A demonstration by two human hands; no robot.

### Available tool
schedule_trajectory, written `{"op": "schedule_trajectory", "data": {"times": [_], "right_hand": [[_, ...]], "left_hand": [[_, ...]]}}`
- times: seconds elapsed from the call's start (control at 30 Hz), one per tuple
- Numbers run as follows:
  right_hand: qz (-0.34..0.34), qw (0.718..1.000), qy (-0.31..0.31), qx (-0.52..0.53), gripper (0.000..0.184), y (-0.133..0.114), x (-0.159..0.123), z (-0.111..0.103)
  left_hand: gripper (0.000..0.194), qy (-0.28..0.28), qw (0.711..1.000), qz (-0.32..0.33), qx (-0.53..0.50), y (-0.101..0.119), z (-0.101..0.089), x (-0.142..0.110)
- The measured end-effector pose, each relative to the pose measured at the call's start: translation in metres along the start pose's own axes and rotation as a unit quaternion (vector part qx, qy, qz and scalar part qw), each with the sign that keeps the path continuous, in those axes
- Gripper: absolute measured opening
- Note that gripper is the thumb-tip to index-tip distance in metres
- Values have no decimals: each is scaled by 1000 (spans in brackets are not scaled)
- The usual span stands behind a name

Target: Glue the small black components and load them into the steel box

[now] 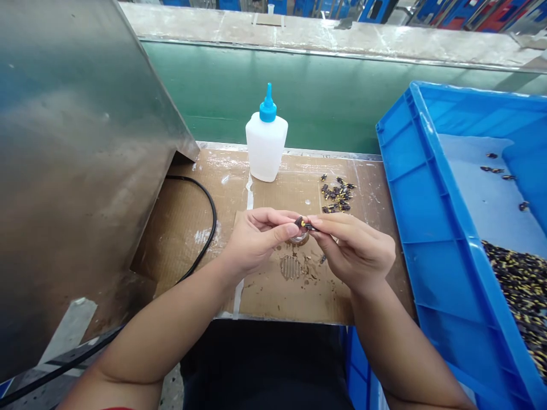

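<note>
My left hand [256, 236] and my right hand [354, 247] meet above the cardboard mat [273, 296]. Both pinch one small black part with a yellow end [303, 224] between thumb and fingertips. Just under the fingers a small round metal piece [298, 240] lies on the mat, partly hidden. A loose heap of the same small black and yellow parts [336, 194] sits on the mat just beyond my right hand.
A white squeeze bottle with a blue nozzle cap [266, 142] stands at the back of the mat. A blue plastic crate [427, 228] on the right holds many similar parts. A steel housing [77, 171] fills the left, with a black cable [205, 228] curving beside it. A green conveyor belt [320, 97] runs behind.
</note>
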State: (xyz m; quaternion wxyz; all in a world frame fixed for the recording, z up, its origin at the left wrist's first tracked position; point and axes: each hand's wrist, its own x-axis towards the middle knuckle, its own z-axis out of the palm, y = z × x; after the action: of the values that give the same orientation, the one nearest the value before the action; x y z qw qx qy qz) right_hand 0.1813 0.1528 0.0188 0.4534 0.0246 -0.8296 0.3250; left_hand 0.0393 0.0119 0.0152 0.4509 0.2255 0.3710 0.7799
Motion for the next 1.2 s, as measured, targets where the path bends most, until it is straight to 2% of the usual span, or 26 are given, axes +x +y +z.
{"op": "schedule_trajectory", "data": {"times": [0.4,0.57,0.77,0.87,1.0,1.1,1.2], "right_hand": [[-67,996,17,-50,36,-5,5,0],[-66,996,29,-57,34,-6,4,2],[-73,995,20,-59,34,-4,3,1],[-83,993,12,-78,33,-4,3,1],[-97,988,-5,-118,31,-3,3,3],[-98,986,-12,-131,33,-1,1,4],[-97,985,-7,-141,33,1,0,6]], "left_hand": [[7,-15,1000,5,25,-1,0,-3],[7,-18,1000,2,18,2,4,-3],[7,-11,999,9,32,0,2,-2],[9,10,997,21,78,1,1,-3],[6,44,971,88,216,5,0,-5],[1,34,932,171,317,6,-1,-7],[7,31,893,224,389,5,0,-10]]}}
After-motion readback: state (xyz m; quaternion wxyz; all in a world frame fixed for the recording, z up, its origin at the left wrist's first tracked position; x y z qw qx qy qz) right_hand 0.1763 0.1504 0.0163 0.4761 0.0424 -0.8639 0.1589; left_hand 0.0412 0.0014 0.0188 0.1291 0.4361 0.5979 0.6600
